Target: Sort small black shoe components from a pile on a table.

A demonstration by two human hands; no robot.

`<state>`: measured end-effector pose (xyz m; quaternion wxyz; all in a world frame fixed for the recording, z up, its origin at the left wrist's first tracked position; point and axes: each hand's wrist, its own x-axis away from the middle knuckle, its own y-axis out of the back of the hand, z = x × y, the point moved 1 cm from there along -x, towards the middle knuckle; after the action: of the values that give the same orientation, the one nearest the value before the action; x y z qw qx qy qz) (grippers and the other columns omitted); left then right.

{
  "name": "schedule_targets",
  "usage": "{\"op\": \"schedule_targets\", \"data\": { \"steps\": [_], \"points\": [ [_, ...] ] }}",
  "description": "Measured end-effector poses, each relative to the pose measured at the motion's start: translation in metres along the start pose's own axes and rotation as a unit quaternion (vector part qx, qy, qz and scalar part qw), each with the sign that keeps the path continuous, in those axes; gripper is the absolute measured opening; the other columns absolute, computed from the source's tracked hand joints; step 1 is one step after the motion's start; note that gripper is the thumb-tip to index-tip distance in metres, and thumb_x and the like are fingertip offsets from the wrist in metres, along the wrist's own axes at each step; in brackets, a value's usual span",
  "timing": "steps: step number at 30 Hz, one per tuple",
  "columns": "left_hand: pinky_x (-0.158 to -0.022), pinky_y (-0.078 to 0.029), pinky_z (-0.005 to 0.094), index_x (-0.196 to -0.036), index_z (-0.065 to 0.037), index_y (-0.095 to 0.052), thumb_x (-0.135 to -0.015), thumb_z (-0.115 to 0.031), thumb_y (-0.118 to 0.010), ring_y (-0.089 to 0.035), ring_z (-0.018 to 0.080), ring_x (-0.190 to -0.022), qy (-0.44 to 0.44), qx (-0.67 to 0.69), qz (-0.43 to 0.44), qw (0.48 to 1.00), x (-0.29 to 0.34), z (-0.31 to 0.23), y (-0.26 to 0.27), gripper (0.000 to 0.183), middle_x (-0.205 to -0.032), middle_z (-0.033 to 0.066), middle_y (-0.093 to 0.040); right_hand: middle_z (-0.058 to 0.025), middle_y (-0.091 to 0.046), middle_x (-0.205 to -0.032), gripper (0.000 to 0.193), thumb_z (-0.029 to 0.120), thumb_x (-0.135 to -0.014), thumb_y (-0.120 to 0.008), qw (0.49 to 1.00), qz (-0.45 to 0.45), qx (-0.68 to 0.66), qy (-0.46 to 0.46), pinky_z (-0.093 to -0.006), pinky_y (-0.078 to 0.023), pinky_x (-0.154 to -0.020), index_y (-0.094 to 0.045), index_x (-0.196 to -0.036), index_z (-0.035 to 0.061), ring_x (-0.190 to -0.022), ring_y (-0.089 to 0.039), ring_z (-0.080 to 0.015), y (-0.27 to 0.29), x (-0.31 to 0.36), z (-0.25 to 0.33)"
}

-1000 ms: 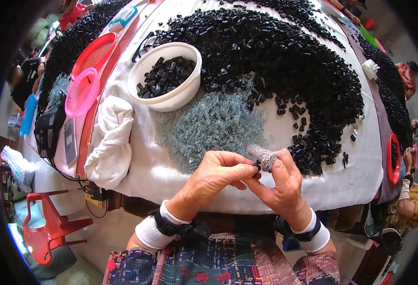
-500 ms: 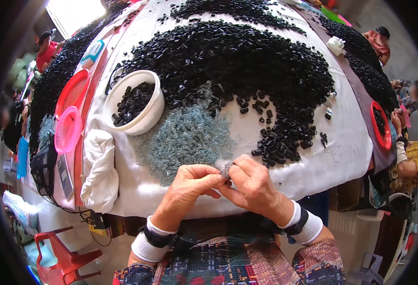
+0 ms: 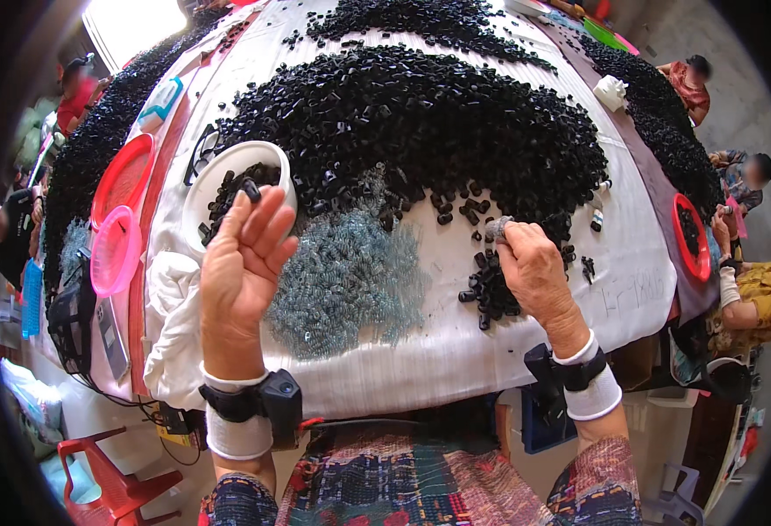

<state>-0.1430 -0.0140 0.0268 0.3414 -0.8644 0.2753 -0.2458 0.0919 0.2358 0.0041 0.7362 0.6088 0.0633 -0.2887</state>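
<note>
My left hand (image 3: 244,267) is raised palm up at the near side of a white bowl (image 3: 194,206). A small black plastic piece (image 3: 251,190) is pinched between its thumb and index fingertip, the other fingers loosely spread. Similar black pieces partly fill the bowl. Over the near end of the black plastic pieces (image 3: 491,285) on the right, my right hand (image 3: 534,272) has its fingers curled downward. A grey cover (image 3: 497,228) wraps one fingertip; what the fingers hold, if anything, is hidden. Between my hands lies a heap of small blue-grey coil springs (image 3: 346,285).
A large mound of black pieces (image 3: 420,123) covers the far middle of the white cloth. At left are a red basket (image 3: 123,182), a pink basket (image 3: 116,252) and a crumpled white cloth (image 3: 173,324). A red tray (image 3: 690,237) sits at right near other people.
My hands were together over the cloth. The left has moved left to the bowl with a black piece; the right has moved right and away to the black pieces.
</note>
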Motion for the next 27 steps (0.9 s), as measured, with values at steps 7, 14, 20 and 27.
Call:
{"op": "schedule_targets", "data": {
  "steps": [7, 14, 20, 27],
  "points": [
    [-0.075, -0.059, 0.0387, -0.120, -0.002, -0.053, -0.097, -0.018, -0.048, -0.064, 0.0248, -0.103, 0.003, 0.010, 0.049, 0.999, -0.005, -0.014, 0.001, 0.029, -0.121, 0.0136, -0.061, -0.0137, -0.059, -0.080, 0.013, 0.004, -0.078, -0.057, 0.995, 0.098, 0.019, -0.005, -0.0380, -0.050, -0.072, -0.055, -0.091, 0.0019, -0.081, -0.058, -0.0315, -0.006, -0.018, 0.012],
    [-0.059, -0.059, 0.0320, -0.114, 0.000, -0.056, -0.093, -0.016, -0.055, -0.068, 0.0189, -0.073, 0.112, -0.050, 0.074, 0.990, 0.028, 0.034, -0.007, 0.027, -0.090, 0.0122, -0.068, -0.0169, -0.056, -0.088, 0.031, -0.002, -0.075, -0.056, 0.993, 0.113, 0.022, 0.016, -0.0380, -0.050, -0.074, -0.054, -0.106, -0.0006, -0.083, -0.058, -0.0325, -0.025, -0.008, 0.022],
    [-0.059, -0.057, 0.0295, -0.110, 0.001, -0.058, -0.092, -0.015, -0.057, -0.067, 0.0171, -0.073, 0.197, -0.083, 0.080, 0.974, 0.045, 0.067, -0.009, 0.023, -0.088, 0.0116, -0.067, -0.0170, -0.057, -0.095, 0.033, -0.006, -0.074, -0.053, 0.979, 0.108, -0.172, -0.030, -0.0389, -0.050, -0.075, -0.052, -0.107, -0.0024, -0.084, -0.059, -0.0339, -0.017, -0.009, 0.038],
    [-0.059, -0.057, 0.0307, -0.109, 0.000, -0.058, -0.092, -0.013, -0.057, -0.066, 0.0161, -0.072, 0.223, -0.094, 0.073, 0.968, 0.054, 0.076, -0.008, 0.022, -0.085, 0.0095, -0.066, -0.0161, -0.061, -0.092, 0.030, -0.005, -0.075, -0.056, 0.987, 0.088, -0.117, 0.073, -0.0387, -0.049, -0.076, -0.056, -0.105, -0.0013, -0.088, -0.059, -0.0330, -0.031, -0.013, 0.051]
  ]
}}
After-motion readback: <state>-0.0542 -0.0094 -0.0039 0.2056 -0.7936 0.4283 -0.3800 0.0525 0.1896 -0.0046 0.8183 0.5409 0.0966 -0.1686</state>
